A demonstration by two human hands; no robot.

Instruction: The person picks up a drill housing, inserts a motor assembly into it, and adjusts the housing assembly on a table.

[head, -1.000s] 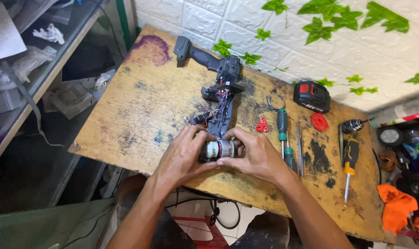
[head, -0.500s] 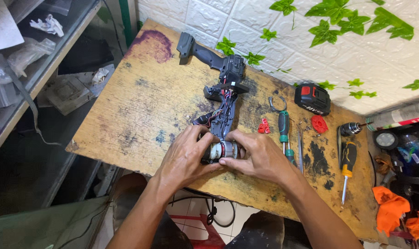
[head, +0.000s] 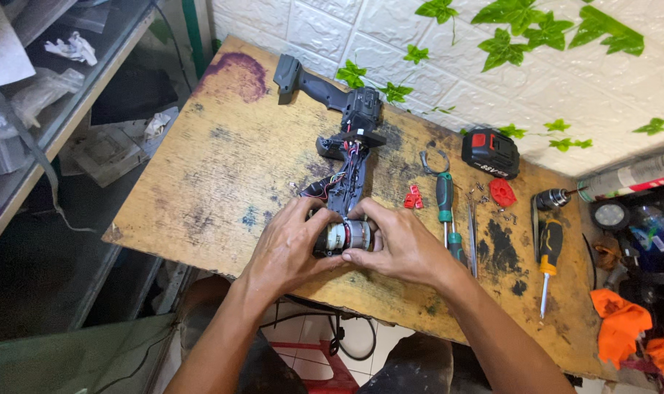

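We hold the small silver motor [head: 344,237] from both sides: our left hand [head: 288,244] and right hand [head: 401,246] both grip it, at the near end of the opened drill body [head: 344,157] on the tabletop [head: 208,175]. It seems best to keep it straight and spare the thin wires. We count two screwdrivers, one battery [head: 490,153], and two red parts.

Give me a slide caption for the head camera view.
Both hands, left hand and right hand, grip a drill motor on a worn workbench.
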